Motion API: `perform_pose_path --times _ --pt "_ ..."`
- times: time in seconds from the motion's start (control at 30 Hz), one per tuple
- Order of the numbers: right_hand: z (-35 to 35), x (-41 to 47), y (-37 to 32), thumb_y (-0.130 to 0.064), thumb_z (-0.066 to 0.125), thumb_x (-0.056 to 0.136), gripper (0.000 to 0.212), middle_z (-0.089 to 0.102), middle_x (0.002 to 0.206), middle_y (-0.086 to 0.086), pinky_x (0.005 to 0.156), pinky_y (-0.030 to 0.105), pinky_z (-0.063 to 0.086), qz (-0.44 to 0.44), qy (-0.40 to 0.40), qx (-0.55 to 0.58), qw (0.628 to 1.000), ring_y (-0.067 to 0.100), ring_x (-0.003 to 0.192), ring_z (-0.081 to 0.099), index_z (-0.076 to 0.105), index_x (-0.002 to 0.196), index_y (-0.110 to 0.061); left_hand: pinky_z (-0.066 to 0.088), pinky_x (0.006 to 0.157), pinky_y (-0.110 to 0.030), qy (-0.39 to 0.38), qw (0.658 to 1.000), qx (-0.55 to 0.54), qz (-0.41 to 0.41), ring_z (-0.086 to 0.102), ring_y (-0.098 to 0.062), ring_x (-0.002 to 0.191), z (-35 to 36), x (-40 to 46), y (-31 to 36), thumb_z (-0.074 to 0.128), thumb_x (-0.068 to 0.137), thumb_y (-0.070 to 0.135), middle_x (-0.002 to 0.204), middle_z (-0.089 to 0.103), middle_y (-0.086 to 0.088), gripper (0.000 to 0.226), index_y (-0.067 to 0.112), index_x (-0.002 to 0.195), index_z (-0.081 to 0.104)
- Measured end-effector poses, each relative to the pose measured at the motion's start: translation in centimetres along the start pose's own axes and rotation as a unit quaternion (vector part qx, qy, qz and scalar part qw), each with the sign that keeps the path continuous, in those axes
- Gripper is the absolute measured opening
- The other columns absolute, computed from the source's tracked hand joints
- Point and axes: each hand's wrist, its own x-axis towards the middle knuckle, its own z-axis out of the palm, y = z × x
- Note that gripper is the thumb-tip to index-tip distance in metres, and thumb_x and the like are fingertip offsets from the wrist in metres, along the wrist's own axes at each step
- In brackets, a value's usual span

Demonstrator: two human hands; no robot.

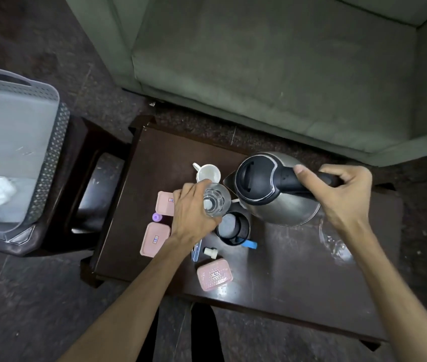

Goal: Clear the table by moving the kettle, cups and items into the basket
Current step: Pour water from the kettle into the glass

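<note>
A steel kettle (280,205) with a black lid and handle is tilted above the dark wooden table (298,278); my right hand (343,194) grips its handle. My left hand (194,212) is closed around a clear drinking glass (216,202). Behind the glass stands a white cup (208,173). A black mesh cup (233,228) sits in front of the kettle. Three pink lidded boxes (155,239) (165,202) (214,274) lie on the table's left half. The grey basket (47,158) stands on a stool at the far left.
A second clear glass (335,244) stands on the table under my right forearm. A small purple bottle (157,217), a white cap (211,251) and a blue-handled item (250,244) lie among the boxes. A green sofa (259,69) lies beyond the table. White cloth lies in the basket.
</note>
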Motion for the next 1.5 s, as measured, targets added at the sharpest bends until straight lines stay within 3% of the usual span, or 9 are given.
perform_pose_path --times 0.13,0.23,0.37,0.47,0.77,0.9,1.0,1.1,1.5 --pt "0.8 -0.1 0.0 -0.047 0.081 0.079 0.068 0.022 0.054 0.009 0.052 0.036 0.019 -0.01 -0.013 -0.057 0.998 0.016 0.055 0.022 0.025 0.05 -0.02 0.048 0.096 -0.031 0.001 0.997 -0.069 -0.031 0.055 -0.021 0.11 0.9 0.4 -0.2 0.089 0.054 0.029 0.109 0.06 0.005 0.087 0.025 0.132 0.05" --pt "1.1 0.0 -0.6 -0.048 0.08 0.078 0.068 0.027 0.055 0.019 0.053 0.034 0.02 -0.013 -0.009 -0.073 0.997 0.017 0.055 0.023 0.027 0.049 -0.017 0.043 0.1 -0.02 -0.025 0.995 -0.081 -0.046 0.054 -0.017 0.117 1.2 0.6 -0.6 0.089 0.055 0.031 0.117 0.058 0.002 0.092 0.025 0.138 0.049" --pt "1.6 -0.2 -1.5 -0.057 0.076 0.075 0.072 0.026 0.049 0.01 0.051 0.032 0.021 -0.023 -0.01 -0.141 0.99 0.019 0.054 0.023 0.033 0.05 -0.005 0.045 0.099 -0.021 -0.004 0.997 -0.073 -0.033 0.053 -0.017 0.117 1.1 0.5 -1.2 0.089 0.055 0.023 0.117 0.062 0.001 0.089 0.018 0.136 0.053" --pt "1.9 -0.3 -2.3 -0.066 0.071 0.071 0.073 0.021 0.046 0.0 0.051 0.031 0.021 -0.025 -0.01 -0.187 0.982 0.02 0.054 0.021 0.027 0.049 -0.013 0.046 0.1 -0.026 -0.005 0.999 -0.044 -0.018 0.05 -0.018 0.116 1.1 0.5 -1.9 0.087 0.056 0.02 0.122 0.066 0.002 0.084 0.016 0.133 0.054" --pt "2.5 -0.4 -3.7 -0.079 0.063 0.066 0.078 0.018 0.045 0.003 0.047 0.029 0.025 -0.028 -0.021 -0.295 0.955 0.021 0.052 0.018 0.024 0.052 -0.013 0.047 0.098 -0.03 -0.018 0.999 -0.027 -0.005 0.052 -0.02 0.109 2.5 0.1 -2.2 0.087 0.06 0.021 0.123 0.064 0.001 0.077 0.017 0.13 0.055" --pt "2.7 -0.7 -3.5 -0.075 0.062 0.063 0.069 0.022 0.038 0.002 0.047 0.025 0.024 -0.008 -0.048 -0.329 0.943 0.023 0.044 0.026 0.035 0.045 -0.014 0.046 0.095 -0.028 -0.02 1.0 -0.021 0.0 0.05 -0.018 0.105 2.7 -0.1 -2.2 0.086 0.062 0.02 0.121 0.06 0.003 0.073 0.02 0.128 0.054" --pt "2.9 -0.9 -3.8 -0.074 0.064 0.063 0.038 0.022 0.035 0.001 0.047 0.024 0.022 -0.01 -0.058 -0.333 0.941 0.018 0.04 0.027 0.054 0.048 -0.04 0.044 0.094 -0.027 -0.017 1.0 -0.014 0.003 0.051 -0.019 0.104 2.7 -0.2 -2.3 0.086 0.064 0.021 0.122 0.057 0.001 0.07 0.018 0.127 0.054" --pt "3.1 -0.9 -3.6 -0.072 0.071 0.063 0.074 0.016 0.034 -0.001 0.047 0.023 0.019 0.002 -0.049 -0.34 0.939 0.016 0.038 0.021 0.031 0.039 -0.015 0.043 0.094 -0.026 -0.012 1.0 -0.015 0.0 0.051 -0.02 0.106 2.8 -0.4 -2.3 0.086 0.065 0.02 0.123 0.055 -0.002 0.07 0.016 0.127 0.055" --pt "3.3 -0.8 -4.2 -0.078 0.065 0.063 0.076 0.024 0.036 -0.003 0.047 0.026 0.022 -0.007 -0.049 -0.367 0.929 0.021 0.041 0.025 0.029 0.042 -0.014 0.05 0.1 -0.031 -0.016 0.997 -0.069 -0.03 0.057 -0.021 0.117 2.0 -1.9 -2.4 0.087 0.064 0.019 0.126 0.056 -0.004 0.079 0.012 0.136 0.055"
